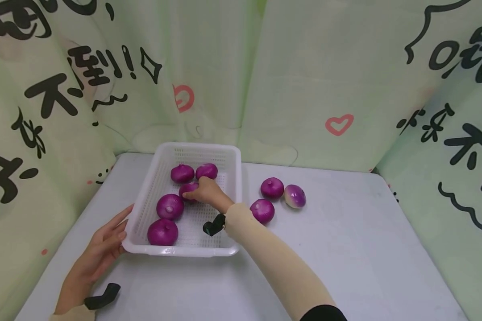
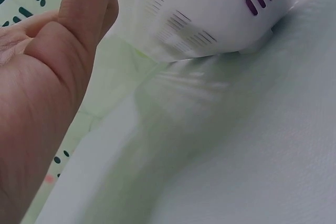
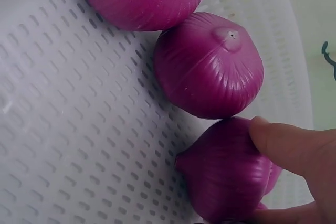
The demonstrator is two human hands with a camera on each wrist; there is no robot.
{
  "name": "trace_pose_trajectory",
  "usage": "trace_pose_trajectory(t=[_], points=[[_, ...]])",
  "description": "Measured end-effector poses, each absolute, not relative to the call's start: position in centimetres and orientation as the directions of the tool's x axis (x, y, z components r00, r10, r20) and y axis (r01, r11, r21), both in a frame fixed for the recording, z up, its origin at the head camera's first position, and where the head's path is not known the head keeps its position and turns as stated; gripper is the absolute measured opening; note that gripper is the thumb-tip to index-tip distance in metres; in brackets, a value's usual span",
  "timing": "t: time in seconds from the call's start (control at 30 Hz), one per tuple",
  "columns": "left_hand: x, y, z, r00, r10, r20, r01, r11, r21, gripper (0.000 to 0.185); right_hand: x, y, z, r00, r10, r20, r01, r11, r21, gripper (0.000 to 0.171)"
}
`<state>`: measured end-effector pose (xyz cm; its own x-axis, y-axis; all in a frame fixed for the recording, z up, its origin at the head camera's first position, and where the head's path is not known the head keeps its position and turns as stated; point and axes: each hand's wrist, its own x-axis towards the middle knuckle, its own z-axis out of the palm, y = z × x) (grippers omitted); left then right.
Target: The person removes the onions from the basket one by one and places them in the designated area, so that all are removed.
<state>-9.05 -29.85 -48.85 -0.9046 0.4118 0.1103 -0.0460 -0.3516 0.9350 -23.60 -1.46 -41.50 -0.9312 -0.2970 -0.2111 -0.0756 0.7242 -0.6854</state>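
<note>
My right hand (image 1: 204, 189) grips a purple onion (image 3: 231, 169) low inside the white basket (image 1: 233, 187); I judge releasing gently, clear of neighbours, best. Left hand (image 1: 104, 247), fingers straight, steadies the rim.

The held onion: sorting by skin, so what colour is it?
Deep purple, with fine lengthwise ribs; the onion in the right hand shows best in the right wrist view.

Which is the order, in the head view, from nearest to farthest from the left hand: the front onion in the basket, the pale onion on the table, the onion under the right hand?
From the left hand:
1. The front onion, in the basket's near left corner.
2. The onion under the right hand, in the basket's middle; the right hand holds it.
3. The pale onion, on the table, right of the basket.
</note>
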Motion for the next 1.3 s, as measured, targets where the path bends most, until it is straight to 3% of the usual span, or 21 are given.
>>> trace_pose_trajectory(t=[0.27,0.63,0.9,1.3], points=[[-9.0,-29.9,-48.7,-0.906,0.411,0.106,-0.046,-0.343,0.938,0.063,-23.2,-1.1,-41.0,-0.933,-0.296,-0.202,-0.085,0.731,-0.677,0.035],[-9.1,-29.6,-48.7,-0.909,0.404,0.104,-0.048,-0.348,0.936,0.062,-22.4,0.5,-38.8,-0.938,-0.326,-0.118,-0.162,0.713,-0.682,0.049],[-9.1,-29.8,-49.0,-0.898,0.419,0.137,-0.039,-0.387,0.921,0.062,-21.1,2.4,-37.0,-0.939,-0.343,-0.041,-0.200,0.637,-0.744,0.072],[-9.2,-29.8,-49.1,-0.886,0.434,0.164,-0.032,-0.410,0.911,0.063,-19.4,5.6,-36.7,-0.941,-0.312,0.131,-0.269,0.452,-0.851,0.076]])
